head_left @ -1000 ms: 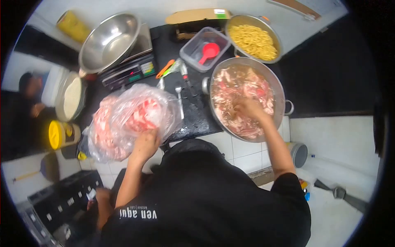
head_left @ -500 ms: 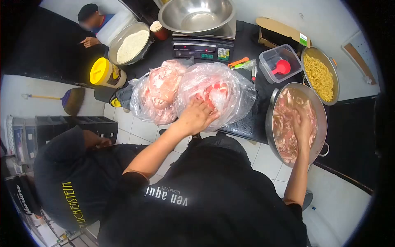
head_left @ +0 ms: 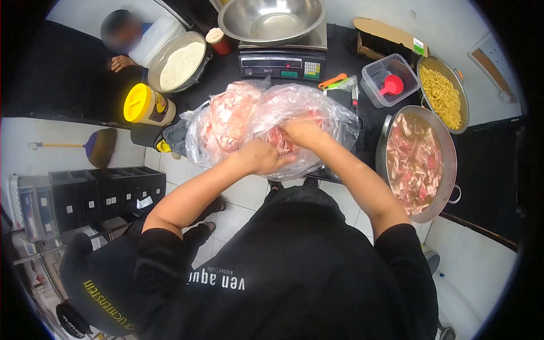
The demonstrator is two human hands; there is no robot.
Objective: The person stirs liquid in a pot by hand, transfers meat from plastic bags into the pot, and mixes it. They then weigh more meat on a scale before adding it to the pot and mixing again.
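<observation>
Handling one meat bag, left hand fingers apart, right hand inside, grip hidden

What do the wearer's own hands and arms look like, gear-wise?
Left hand and right hand are both bare: no gloves. Forearms uncovered, no watch or bracelet visible. Short black sleeves end around the elbows, part of a black shirt with white "ven aquí" lettering. The right fingertips are hidden.

Kitchenware along the black counter
A steel bowl sits on a digital scale; a red measuring cup lies in a clear plastic container, near yellow noodles in a metal pan.
</observation>
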